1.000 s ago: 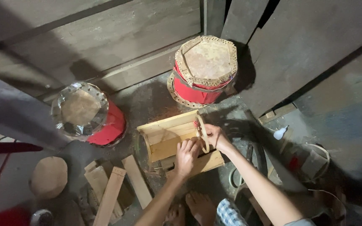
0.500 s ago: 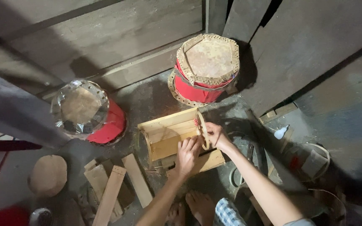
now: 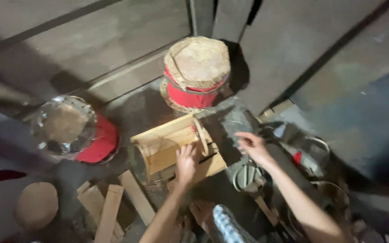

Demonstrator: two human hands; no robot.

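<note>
A pale wooden drum shell [image 3: 167, 144], built of curved staves with a hoop at one end, lies on its side on the floor in front of me. My left hand [image 3: 186, 164] rests flat on its lower right part, fingers spread. My right hand [image 3: 251, 146] hovers to the right of the shell, off the wood, fingers loosely apart and holding nothing that I can see. A thin dark stick [image 3: 207, 158] lies on the wood beside my left hand.
A red drum with a skin top [image 3: 196, 76] stands behind the shell. Another red drum with a shiny metal rim [image 3: 75, 130] stands at the left. Loose wooden staves [image 3: 113, 209] lie at lower left near a round wooden block [image 3: 36, 204]. Metal rings and clutter [image 3: 293, 171] lie at right.
My right hand has left the hoop end of the shell and moved out to the right. My left hand stays pressed on the wood.
</note>
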